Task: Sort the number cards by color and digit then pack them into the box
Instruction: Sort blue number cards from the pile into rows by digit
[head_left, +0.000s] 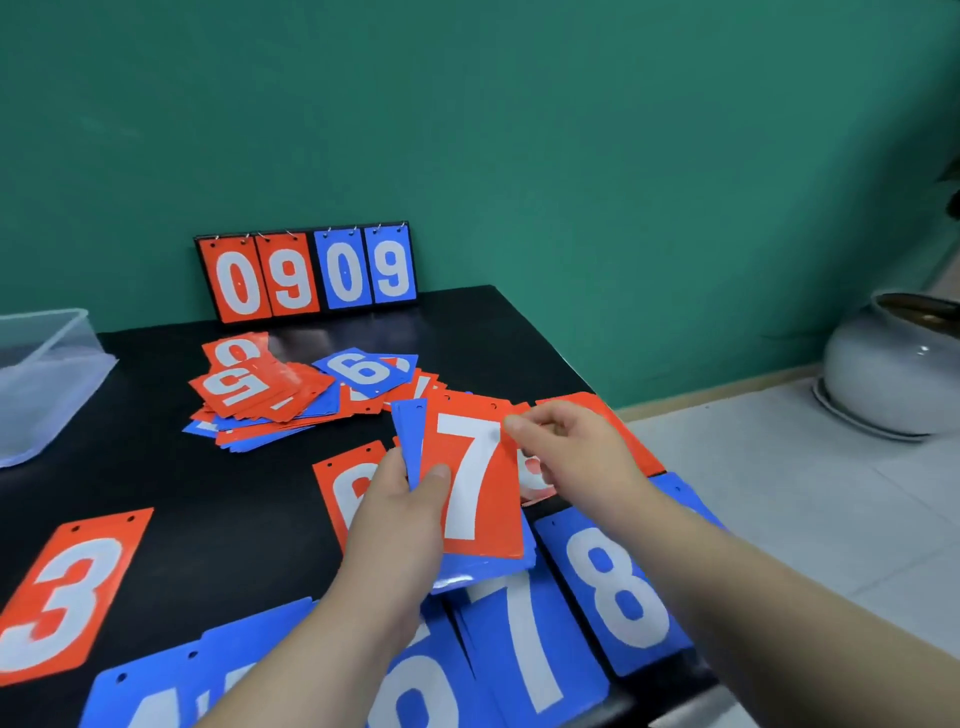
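Number cards, glossy red and blue rectangles with white digits and punched holes, lie heaped far back on a black table, with a red 3, blue 7 and blue 8 laid out nearer. The left hand grips a fanned stack topped by a red 7 card, whose upper right edge the right hand pinches; the clear plastic box stands far left.

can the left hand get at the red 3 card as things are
Probably not to pick it up: the left hand grips a card stack topped by a red 7, so its grip is taken. The red 3 card lies uncovered, bare table between.
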